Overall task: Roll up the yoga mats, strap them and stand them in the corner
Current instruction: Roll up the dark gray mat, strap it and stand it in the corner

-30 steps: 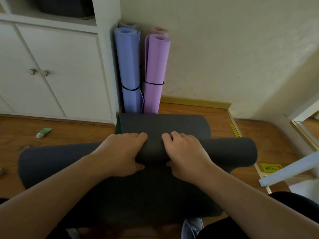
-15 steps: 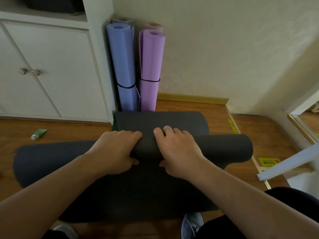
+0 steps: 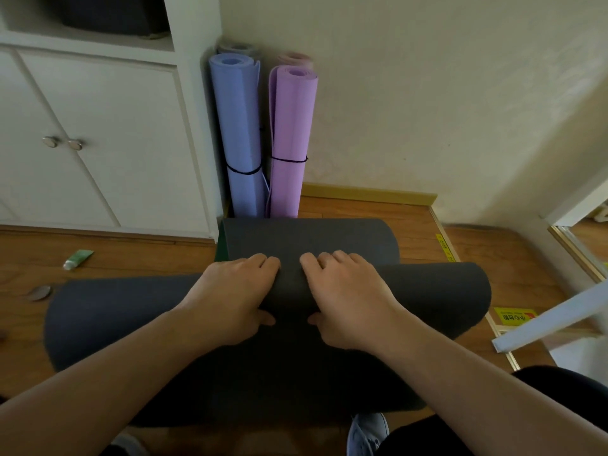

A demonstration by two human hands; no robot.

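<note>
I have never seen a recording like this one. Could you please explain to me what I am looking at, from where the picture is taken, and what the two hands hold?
There is no machine here: a person wears a camera on the head, which looks forward and down. The left hand and the right hand both grip the rolled part of a dark grey foam yoga mat, which lies partly unrolled on the wooden floor. In the corner stand a blue rolled mat and a purple rolled mat, each bound with a thin black strap. A small green tube lies on the floor beside the white cupboard.
</note>
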